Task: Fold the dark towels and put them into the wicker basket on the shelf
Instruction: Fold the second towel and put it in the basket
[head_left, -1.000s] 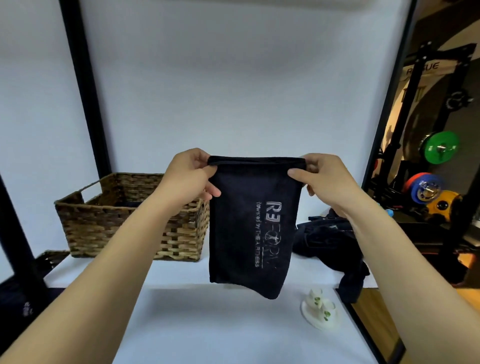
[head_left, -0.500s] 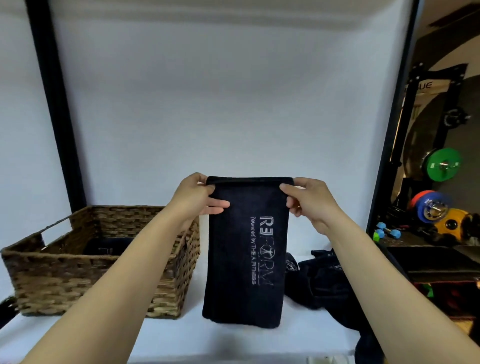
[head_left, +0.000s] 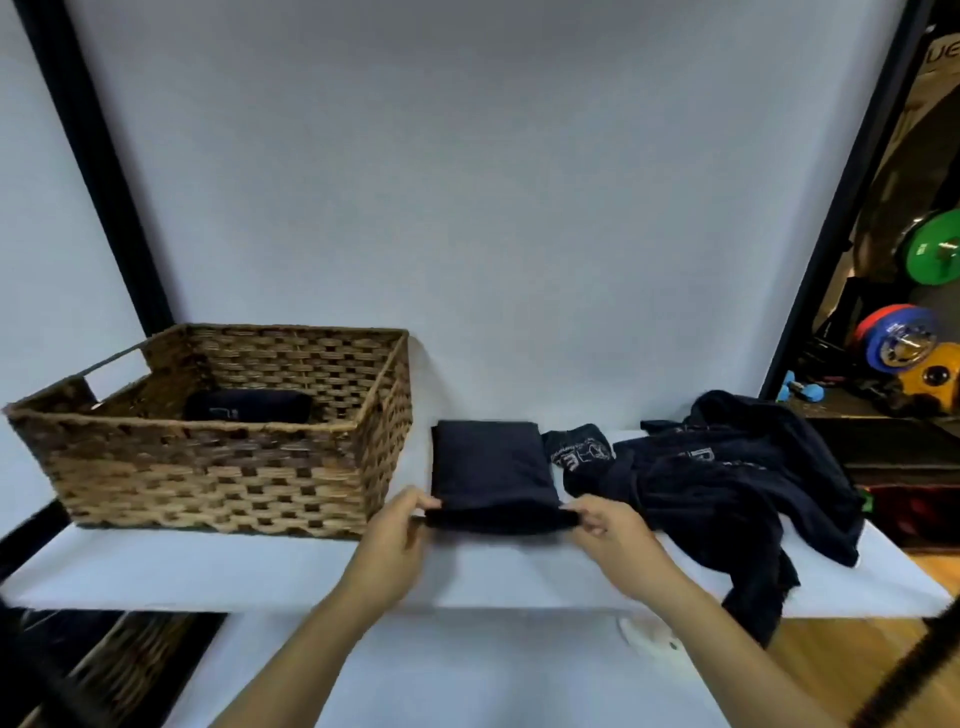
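A folded dark towel lies flat on the white shelf, just right of the wicker basket. My left hand pinches its near left corner and my right hand pinches its near right corner. Inside the basket lies another folded dark towel. To the right, a heap of unfolded dark towels spreads over the shelf, and part of it hangs over the front edge.
Black frame posts rise at the left and right of the shelf. A lower white surface holds a small white object. Coloured weight plates stand beyond the right post.
The towel hung upright between my hands in the air; now it lies folded flat on the shelf beside the basket. Both hands have come down and still pinch its near corners.
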